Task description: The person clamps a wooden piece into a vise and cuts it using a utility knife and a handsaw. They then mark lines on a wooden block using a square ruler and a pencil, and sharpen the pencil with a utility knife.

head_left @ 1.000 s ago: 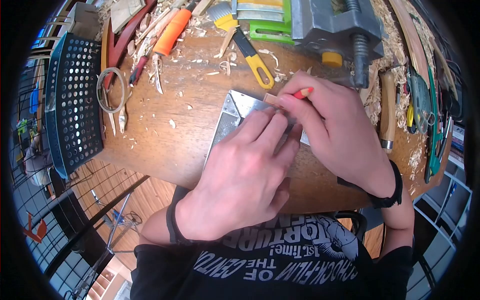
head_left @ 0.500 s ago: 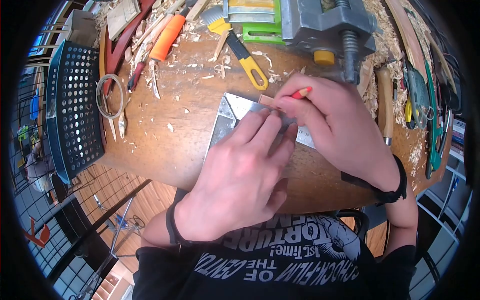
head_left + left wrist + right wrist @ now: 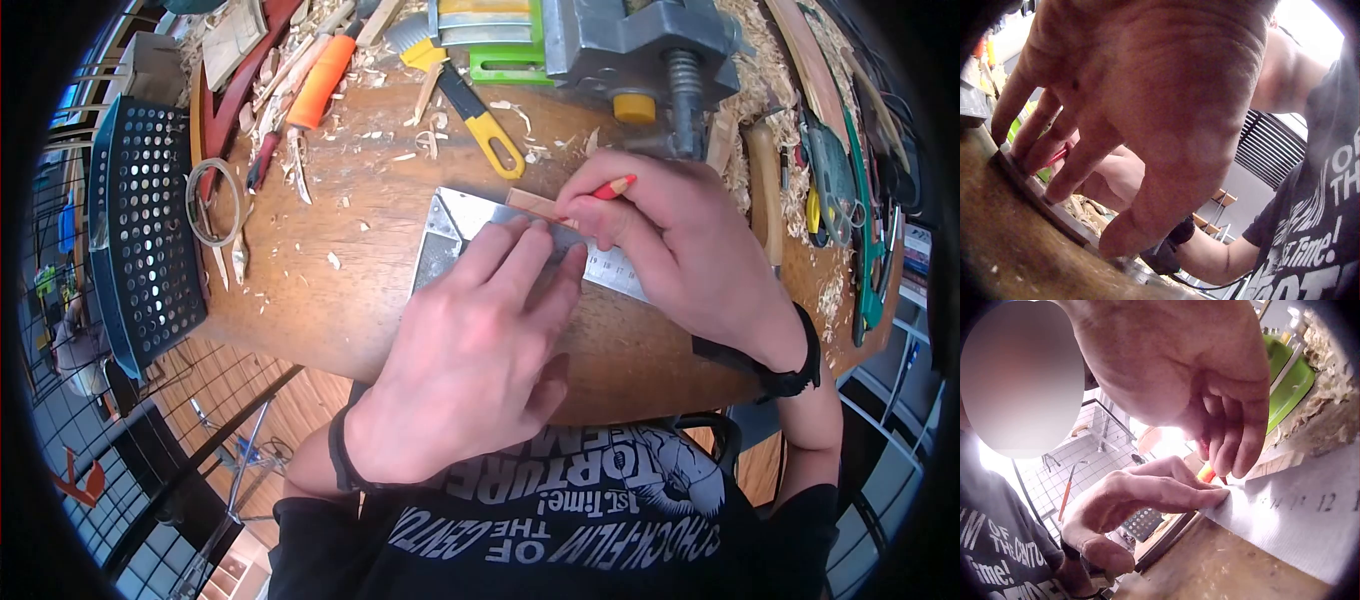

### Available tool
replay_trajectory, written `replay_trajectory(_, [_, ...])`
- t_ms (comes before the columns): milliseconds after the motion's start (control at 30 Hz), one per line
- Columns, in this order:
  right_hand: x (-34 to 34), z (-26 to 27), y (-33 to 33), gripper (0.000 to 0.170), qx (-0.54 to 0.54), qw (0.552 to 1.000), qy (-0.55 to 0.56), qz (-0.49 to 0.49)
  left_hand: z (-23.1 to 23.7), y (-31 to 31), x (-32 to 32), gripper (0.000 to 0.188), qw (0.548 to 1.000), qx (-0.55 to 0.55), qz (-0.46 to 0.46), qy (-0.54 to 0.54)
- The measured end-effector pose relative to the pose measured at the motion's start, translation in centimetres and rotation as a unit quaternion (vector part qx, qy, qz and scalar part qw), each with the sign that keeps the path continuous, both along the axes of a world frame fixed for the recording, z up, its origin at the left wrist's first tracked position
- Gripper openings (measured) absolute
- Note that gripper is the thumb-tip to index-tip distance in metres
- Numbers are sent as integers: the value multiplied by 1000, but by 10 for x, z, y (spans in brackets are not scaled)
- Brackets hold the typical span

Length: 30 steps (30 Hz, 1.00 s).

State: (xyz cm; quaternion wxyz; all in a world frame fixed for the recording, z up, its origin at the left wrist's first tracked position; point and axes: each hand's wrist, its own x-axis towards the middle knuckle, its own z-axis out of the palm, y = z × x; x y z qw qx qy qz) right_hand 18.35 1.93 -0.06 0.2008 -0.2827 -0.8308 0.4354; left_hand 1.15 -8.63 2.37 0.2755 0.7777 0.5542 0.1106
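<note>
By head camera I saw: left hand, fingers extended, pressed the silver metal ruler with numbers on the brown wooden desk | right hand pinched the red pencil | small light-brown wooden strip lay along ruler's far edge.

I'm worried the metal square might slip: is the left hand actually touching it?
Touching: the left wrist view shows the left hand with its fingertips resting on the metal square.
</note>
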Motion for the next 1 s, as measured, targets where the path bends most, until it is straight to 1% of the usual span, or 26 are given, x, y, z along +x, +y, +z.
replay_trajectory(67, [7, 7, 0, 10, -36, 997, -66, -4, 0, 0, 0, 73, 1000, 2, 2, -2])
replay_trajectory(167, [15, 7, -1, 9, -52, 996, -76, -8, 1, 0, 1, 73, 1000, -4, -1, 4])
replay_trajectory(200, [15, 7, -1, 9, -52, 996, -77, -9, 2, 0, 1, 72, 1000, -6, 1, 8])
replay_trajectory(267, [14, 7, -1, 9, -12, 998, -64, 2, 2, 0, 1, 72, 1000, -7, 2, 13])
replay_trajectory(400, [10, -1, -2, 9, -18, 999, -33, -3, 2, 1, 2, 71, 1000, -5, 1, 16])
replay_trajectory(500, [11, 0, -3, 10, -1, 1000, -1, -5, 2, 1, 2, 71, 1000, -5, 1, 19])
replay_trajectory(567, [17, 7, -2, 10, -41, 996, -81, -10, 3, 1, 2, 71, 1000, -4, 2, 21])
replay_trajectory(700, [26, 8, -3, 10, -30, 997, -68, -11, 3, 1, 2, 72, 1000, -7, 5, 20])
replay_trajectory(767, [29, 8, -2, 10, -42, 996, -82, -12, 2, 0, 3, 72, 1000, -9, 4, 19])
replay_trajectory(900, [25, 9, -2, 10, -33, 996, -83, -14, 2, 1, 3, 73, 1000, -6, 2, 22])
replay_trajectory(1000, [19, 6, 0, 10, -58, 995, -84, -9, 2, 1, 3, 72, 1000, -2, 1, 22])
